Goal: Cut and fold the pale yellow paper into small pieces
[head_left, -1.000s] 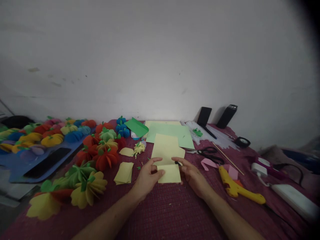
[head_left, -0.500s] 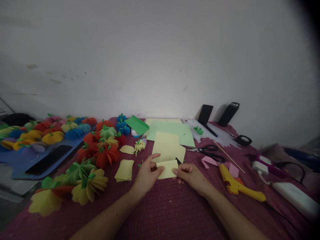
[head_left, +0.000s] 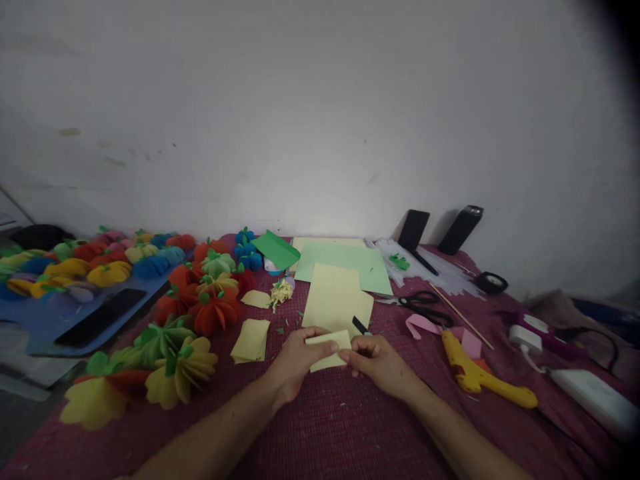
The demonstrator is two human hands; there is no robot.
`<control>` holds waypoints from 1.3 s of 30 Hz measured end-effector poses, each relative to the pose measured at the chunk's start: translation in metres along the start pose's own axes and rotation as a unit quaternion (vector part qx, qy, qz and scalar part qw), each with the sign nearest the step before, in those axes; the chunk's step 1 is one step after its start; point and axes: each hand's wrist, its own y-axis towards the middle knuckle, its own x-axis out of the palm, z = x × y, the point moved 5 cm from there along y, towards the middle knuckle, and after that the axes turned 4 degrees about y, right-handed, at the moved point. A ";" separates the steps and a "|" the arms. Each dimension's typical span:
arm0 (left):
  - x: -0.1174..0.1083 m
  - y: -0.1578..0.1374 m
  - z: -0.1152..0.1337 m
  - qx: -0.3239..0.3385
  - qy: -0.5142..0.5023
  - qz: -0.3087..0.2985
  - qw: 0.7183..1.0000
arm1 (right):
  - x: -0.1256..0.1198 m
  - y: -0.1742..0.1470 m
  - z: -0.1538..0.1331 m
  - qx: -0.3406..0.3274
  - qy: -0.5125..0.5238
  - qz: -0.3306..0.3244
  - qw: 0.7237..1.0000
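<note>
A small folded piece of pale yellow paper (head_left: 331,351) is held between my two hands above the red checked cloth. My left hand (head_left: 300,353) grips its left side, thumb on top and fingers behind. At its right edge my right hand (head_left: 375,357) pinches the paper between thumb and fingers. Just behind the hands lies a larger pale yellow sheet (head_left: 333,293), with a black-ended tool (head_left: 359,325) partly hidden by my right hand. To the left sits a stack of small yellow paper pieces (head_left: 250,339).
Many colourful paper pumpkins (head_left: 215,310) crowd the left side, near a dark phone (head_left: 100,319). On the right are black-handled scissors (head_left: 420,303), a wooden stick (head_left: 463,315), a yellow glue gun (head_left: 480,380) and a white power strip (head_left: 593,400). Light green sheets (head_left: 345,263) lie at the back.
Both hands have come slightly nearer with the paper. The left fingers have closed behind it, and the paper now looks narrower and more tilted. The black-ended tool shows more.
</note>
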 end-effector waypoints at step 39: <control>0.003 -0.003 0.010 0.148 0.259 0.046 0.954 | -0.026 0.000 -0.009 0.008 0.084 0.050 0.995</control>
